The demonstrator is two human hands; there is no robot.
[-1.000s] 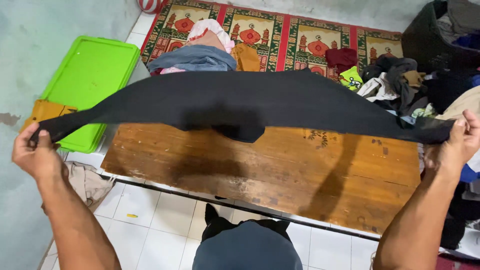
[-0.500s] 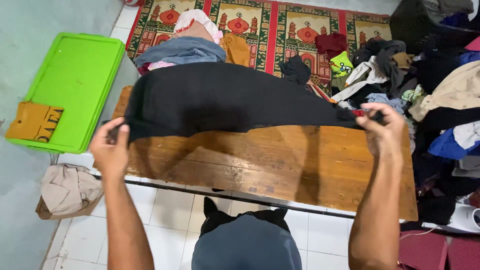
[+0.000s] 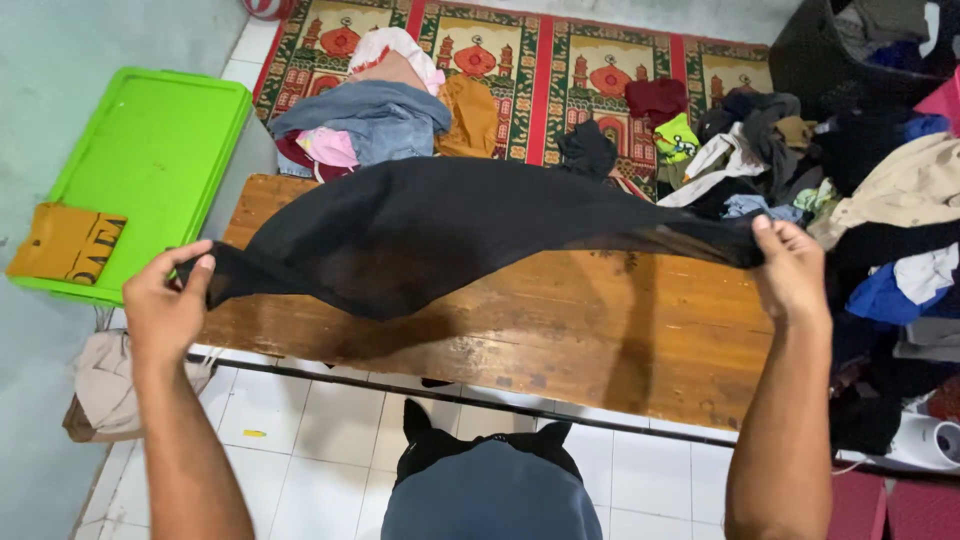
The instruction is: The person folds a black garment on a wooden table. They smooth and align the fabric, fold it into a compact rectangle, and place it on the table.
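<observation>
A thin black cloth (image 3: 440, 230) hangs stretched in the air above a low wooden table (image 3: 560, 330). My left hand (image 3: 165, 305) pinches its left end just off the table's near left corner. My right hand (image 3: 790, 270) grips the right end above the table's right side. The cloth sags in the middle and its lower fold hangs close to the tabletop.
A green plastic lid (image 3: 140, 170) with a folded mustard cloth (image 3: 65, 245) lies on the left. Folded clothes (image 3: 370, 115) sit on a patterned red rug (image 3: 560, 60) beyond the table. A heap of mixed clothes (image 3: 880, 220) fills the right. A beige cloth (image 3: 105, 385) lies on the tiled floor.
A second ago my hands were spread wide, then came closer with the cloth draped flat. Now they have moved apart somewhat and the cloth is lifted, hanging slack in the middle.
</observation>
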